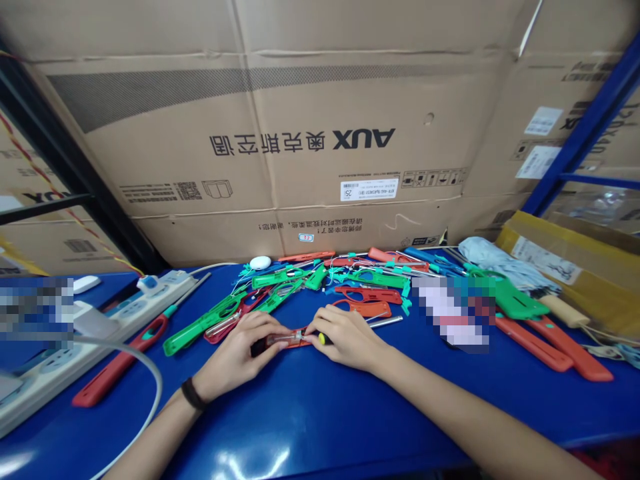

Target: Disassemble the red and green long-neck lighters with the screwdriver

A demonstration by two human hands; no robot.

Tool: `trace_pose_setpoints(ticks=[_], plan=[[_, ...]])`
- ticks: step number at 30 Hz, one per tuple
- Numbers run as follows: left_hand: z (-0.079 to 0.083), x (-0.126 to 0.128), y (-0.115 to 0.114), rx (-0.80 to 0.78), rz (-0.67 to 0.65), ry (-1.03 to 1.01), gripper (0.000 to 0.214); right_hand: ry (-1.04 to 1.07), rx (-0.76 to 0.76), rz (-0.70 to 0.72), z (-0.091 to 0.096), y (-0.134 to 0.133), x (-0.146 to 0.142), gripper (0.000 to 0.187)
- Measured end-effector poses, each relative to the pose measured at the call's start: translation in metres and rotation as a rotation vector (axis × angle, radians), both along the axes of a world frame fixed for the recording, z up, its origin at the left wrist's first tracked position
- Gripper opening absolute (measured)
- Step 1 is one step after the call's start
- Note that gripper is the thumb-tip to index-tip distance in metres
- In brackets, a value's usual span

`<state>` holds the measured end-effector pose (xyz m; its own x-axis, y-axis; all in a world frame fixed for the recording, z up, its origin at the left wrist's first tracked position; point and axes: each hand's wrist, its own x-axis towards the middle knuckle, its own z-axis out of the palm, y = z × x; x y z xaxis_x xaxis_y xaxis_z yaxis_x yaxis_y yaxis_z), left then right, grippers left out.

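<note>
1. The left hand [257,337] is pinched on the shell [299,337], its thumb along the near edge and its fingers across the far edge.
2. The right hand [345,333] is curled at the shell's other end, with a yellow knob [321,339] showing under its fingers. I cannot tell whether it is clamped on the shell, the knob or both, since the thumb is mostly hidden.
3. The shell is orange-red, with a clear part inside. It lies between the two hands, low over or on the blue table [310,413]; which of these I cannot tell.
4. A black band [193,395] circles the left wrist.
5. Just beyond the hands lies a pile of green, red and orange lighter parts, including a green shell [200,327] at its left side and a metal tube [387,322] near the right hand.
6. A white oval case [260,263] sits at the back.
7. To the left, a red lighter [120,363] lies beside a white power strip [127,313].
8. To the right are orange handles [535,343], a green handle [520,300] and a folded umbrella [500,260].
9. A carton [290,93] with upside-down print stands behind everything.
</note>
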<state>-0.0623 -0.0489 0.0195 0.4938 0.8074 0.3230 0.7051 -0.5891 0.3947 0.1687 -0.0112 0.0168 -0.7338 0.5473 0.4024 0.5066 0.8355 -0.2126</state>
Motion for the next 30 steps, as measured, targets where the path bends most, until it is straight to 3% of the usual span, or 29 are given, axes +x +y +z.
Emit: trace_pose_setpoints(ticks=[8, 21, 30], plan=[[0.0038, 0.0029, -0.0018, -0.012, -0.006, -0.058, 0.013, 0.001, -0.024, -0.009, 0.0006, 0.0008, 0.0014, 0.021], [0.0017, 0.0015, -0.0002, -0.005, -0.023, 0.019, 0.017, -0.006, -0.016, -0.004, 0.0005, 0.0004, 0.0021, 0.018], [0.0021, 0.0024, 0.0003, 0.131, 0.014, -0.035, 0.018, 0.045, -0.006, -0.002, -0.0018, 0.0013, 0.0023, 0.022]])
